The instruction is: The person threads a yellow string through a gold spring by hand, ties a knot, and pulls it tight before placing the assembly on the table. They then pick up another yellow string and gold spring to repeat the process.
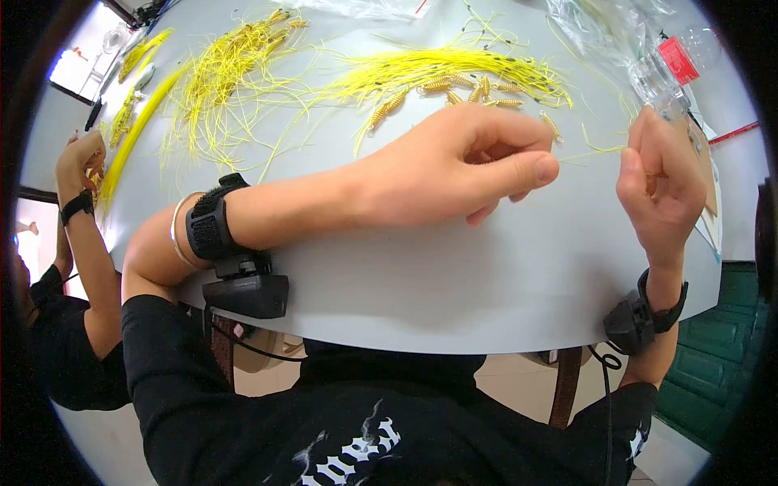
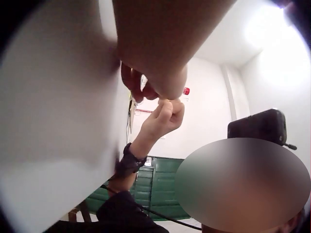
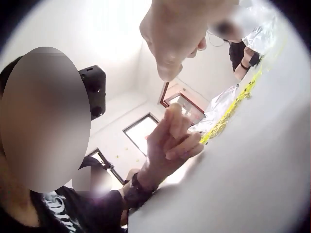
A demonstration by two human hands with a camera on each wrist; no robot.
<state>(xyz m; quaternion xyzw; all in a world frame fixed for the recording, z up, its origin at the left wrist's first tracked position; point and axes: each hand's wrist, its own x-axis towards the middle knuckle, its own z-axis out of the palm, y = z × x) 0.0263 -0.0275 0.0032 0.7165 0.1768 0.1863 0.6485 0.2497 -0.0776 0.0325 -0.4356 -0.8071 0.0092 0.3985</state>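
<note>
A thin yellow line point(image 1: 596, 153) stretches between the two hands above the grey table point(image 1: 519, 283). My left hand point(image 1: 462, 166) reaches across the middle, its fingers curled and its thumb pointing right, with the line running out from its fingertips. At the right, my right hand point(image 1: 664, 178) pinches the line's other end between thumb and forefinger. Beyond the left hand lie several gold coil springs point(image 1: 389, 108) on a bundle of yellow lines point(image 1: 454, 66). In the left wrist view, the right hand point(image 2: 163, 119) appears behind the left fingers.
A tangled heap of yellow lines point(image 1: 235, 69) lies at the back left. At the back right are a clear bottle with a red label point(image 1: 678, 60) and clear plastic bags point(image 1: 596, 28). Another person's hand point(image 1: 81, 158) is at the left edge.
</note>
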